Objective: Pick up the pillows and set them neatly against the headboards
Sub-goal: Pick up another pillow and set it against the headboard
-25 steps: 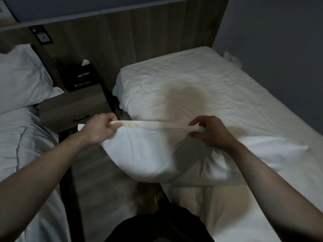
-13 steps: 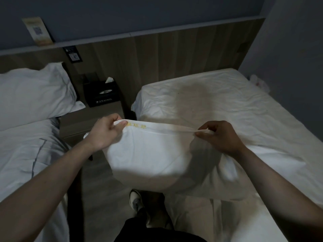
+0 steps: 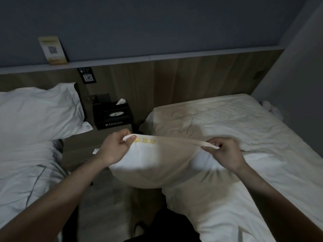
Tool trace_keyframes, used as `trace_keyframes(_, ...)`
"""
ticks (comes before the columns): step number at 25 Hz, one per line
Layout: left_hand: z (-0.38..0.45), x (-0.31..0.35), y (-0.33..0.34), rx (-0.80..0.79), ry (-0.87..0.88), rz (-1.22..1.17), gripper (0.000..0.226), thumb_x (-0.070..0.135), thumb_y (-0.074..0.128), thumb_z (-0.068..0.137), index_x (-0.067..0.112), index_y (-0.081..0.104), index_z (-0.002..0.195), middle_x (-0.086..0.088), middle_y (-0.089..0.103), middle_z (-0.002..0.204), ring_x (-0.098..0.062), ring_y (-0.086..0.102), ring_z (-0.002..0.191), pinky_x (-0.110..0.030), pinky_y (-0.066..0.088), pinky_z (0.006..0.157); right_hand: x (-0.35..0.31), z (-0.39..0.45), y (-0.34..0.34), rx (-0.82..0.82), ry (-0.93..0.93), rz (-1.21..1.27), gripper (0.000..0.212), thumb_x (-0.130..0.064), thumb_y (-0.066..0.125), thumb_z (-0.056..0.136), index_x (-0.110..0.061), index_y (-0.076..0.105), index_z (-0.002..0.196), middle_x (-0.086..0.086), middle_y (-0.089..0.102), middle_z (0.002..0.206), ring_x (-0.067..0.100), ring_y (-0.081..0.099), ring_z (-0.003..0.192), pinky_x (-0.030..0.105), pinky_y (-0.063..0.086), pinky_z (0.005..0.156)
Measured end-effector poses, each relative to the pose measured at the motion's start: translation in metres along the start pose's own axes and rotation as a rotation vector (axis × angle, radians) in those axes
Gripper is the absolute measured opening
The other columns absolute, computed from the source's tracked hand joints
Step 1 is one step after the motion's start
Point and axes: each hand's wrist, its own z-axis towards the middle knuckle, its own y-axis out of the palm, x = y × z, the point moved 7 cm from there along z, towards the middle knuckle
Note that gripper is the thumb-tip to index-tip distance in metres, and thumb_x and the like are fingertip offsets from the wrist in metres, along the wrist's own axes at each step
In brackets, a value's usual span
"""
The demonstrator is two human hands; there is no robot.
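Two hands, left hand (image 3: 116, 147) and right hand (image 3: 225, 152), pinch the white pillow's (image 3: 157, 165) top edge tight, above the right bed's (image 3: 236, 123) bare end by the headboard (image 3: 192, 79).

Head cam tilted up vs 1 s ago: more wall + ledge card (image 3: 52, 50) now in view, headboard (image 3: 192, 79) fully visible. Pillow (image 3: 157, 165) lifted higher off right bed (image 3: 244, 130), hanging below both sets of fingers, closer to headboard end. Left hand (image 3: 116, 147) + right hand (image 3: 225, 154) raised w/ it, top hem pulled tauter between fingers. Shoe seen 0.5 s ago under pillow now mostly hidden.
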Motion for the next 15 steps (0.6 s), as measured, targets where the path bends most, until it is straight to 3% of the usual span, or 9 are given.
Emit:
trace_keyframes(4, 0.049, -0.002, -0.011, 0.039, -0.01, -0.044, 0.034, 0.034, 0.062, 0.1, 0.035, 0.052, 0.068, 0.011, 0.056, 0.059, -0.009, 0.049, 0.057, -0.033, 0.041, 0.062, -0.02, 0.065, 0.006, 0.031, -0.037, 0.019, 0.022, -0.021, 0.09, 0.079, -0.032, 0.077, 0.065, -0.009, 0.065, 0.055, 0.003, 0.053, 0.052, 0.025, 0.044, 0.055)
trace_keyframes(7, 0.089, -0.013, -0.013, 0.059, -0.067, -0.081, 0.034, 0.034, 0.062, 0.1, 0.036, 0.054, 0.067, 0.011, 0.056, 0.057, -0.006, 0.049, 0.054, -0.032, 0.041, 0.06, -0.025, 0.122, 0.019, -0.004, -0.039, 0.036, 0.015, -0.02, 0.088, 0.08, -0.026, 0.079, 0.07, -0.01, 0.065, 0.055, 0.001, 0.054, 0.052, 0.026, 0.043, 0.057)
trace_keyframes(10, 0.131, -0.037, -0.007, 0.064, -0.142, -0.116, 0.035, 0.033, 0.063, 0.1, 0.036, 0.057, 0.066, 0.011, 0.053, 0.053, -0.004, 0.047, 0.05, -0.033, 0.04, 0.059, -0.023, 0.18, 0.037, -0.035, -0.063, 0.024, 0.007, -0.022, 0.088, 0.079, -0.022, 0.082, 0.075, -0.007, 0.077, 0.071, 0.008, 0.072, 0.068, 0.031, 0.054, 0.068)
trace_keyframes(15, 0.209, -0.092, 0.023, 0.03, -0.296, -0.097, 0.03, 0.037, 0.063, 0.098, 0.021, 0.06, 0.073, 0.008, 0.06, 0.057, -0.002, 0.054, 0.053, -0.038, 0.05, 0.064, 0.003, 0.276, 0.083, -0.119, -0.146, -0.109, 0.02, -0.019, 0.093, 0.074, -0.032, 0.08, 0.081, -0.032, 0.073, 0.074, -0.006, 0.071, 0.078, 0.022, 0.056, 0.072)
